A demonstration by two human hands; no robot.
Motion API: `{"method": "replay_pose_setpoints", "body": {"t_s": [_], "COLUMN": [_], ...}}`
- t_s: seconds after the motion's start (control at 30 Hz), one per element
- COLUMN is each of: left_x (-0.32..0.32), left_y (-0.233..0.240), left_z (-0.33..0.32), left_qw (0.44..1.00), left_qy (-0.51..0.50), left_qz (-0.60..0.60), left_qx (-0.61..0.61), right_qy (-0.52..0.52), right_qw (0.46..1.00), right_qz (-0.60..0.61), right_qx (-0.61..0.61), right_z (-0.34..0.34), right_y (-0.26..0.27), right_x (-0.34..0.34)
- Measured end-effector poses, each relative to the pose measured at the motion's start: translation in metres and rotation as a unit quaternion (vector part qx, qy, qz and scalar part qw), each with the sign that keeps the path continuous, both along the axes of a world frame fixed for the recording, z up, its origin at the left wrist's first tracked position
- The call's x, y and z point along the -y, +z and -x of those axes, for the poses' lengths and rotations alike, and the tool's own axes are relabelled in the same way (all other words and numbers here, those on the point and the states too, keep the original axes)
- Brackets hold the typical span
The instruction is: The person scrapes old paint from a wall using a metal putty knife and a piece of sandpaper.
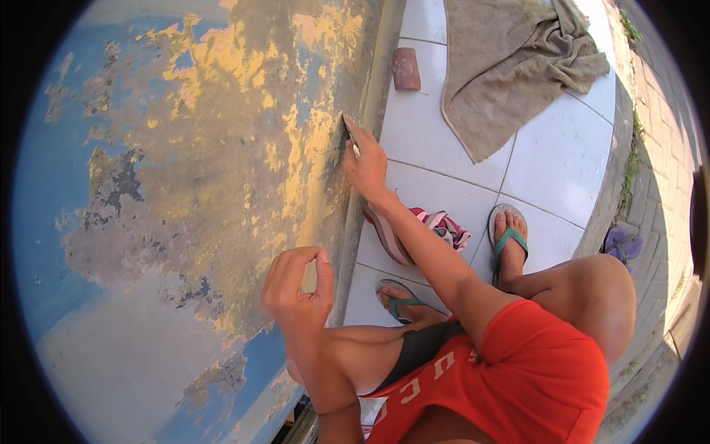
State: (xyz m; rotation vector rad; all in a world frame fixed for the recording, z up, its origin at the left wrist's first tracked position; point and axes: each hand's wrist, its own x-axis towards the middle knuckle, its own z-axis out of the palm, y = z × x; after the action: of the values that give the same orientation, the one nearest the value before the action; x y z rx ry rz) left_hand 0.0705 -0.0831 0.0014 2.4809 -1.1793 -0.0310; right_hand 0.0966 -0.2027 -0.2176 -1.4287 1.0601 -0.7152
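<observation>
My right hand [367,169] grips a small scraper [355,145], its thin dark blade against the lower part of the wall [211,166]. The paint there is patchy, with yellow, blue and grey layers showing. Most of the scraper's grip is hidden by my fingers. In front of the wall, close to my bent knee, my left hand [299,283] is curled with thumb and forefinger forming a loop. Nothing shows inside that loop.
White tiles [449,139] cover the floor beside the wall. A grey-brown cloth [499,83] lies crumpled there, near a reddish piece, perhaps sandpaper [406,69]. Striped fabric [444,227] sits under my right forearm. Purple sandals [621,244] rest on the paving beyond the tiled edge.
</observation>
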Motion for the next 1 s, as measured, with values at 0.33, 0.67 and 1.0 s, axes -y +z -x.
{"method": "replay_pose_setpoints", "body": {"t_s": [0.33, 0.67, 1.0], "left_x": [0.011, 0.016, 0.023], "left_y": [-0.03, -0.043, -0.054], "left_z": [-0.013, -0.023, -0.025], "left_qw": [0.998, 0.997, 0.996], "left_qy": [-0.037, -0.036, -0.051], "left_qz": [-0.015, -0.036, -0.049], "left_qx": [-0.046, -0.058, -0.05], "right_qy": [-0.005, 0.002, -0.035], "right_qw": [0.999, 1.0, 0.999], "right_qz": [-0.023, 0.009, 0.016], "right_qx": [0.038, -0.004, 0.034], "right_z": [-0.001, -0.006, -0.003], "right_y": [-0.014, -0.011, -0.023], "right_x": [0.019, 0.01, 0.01]}}
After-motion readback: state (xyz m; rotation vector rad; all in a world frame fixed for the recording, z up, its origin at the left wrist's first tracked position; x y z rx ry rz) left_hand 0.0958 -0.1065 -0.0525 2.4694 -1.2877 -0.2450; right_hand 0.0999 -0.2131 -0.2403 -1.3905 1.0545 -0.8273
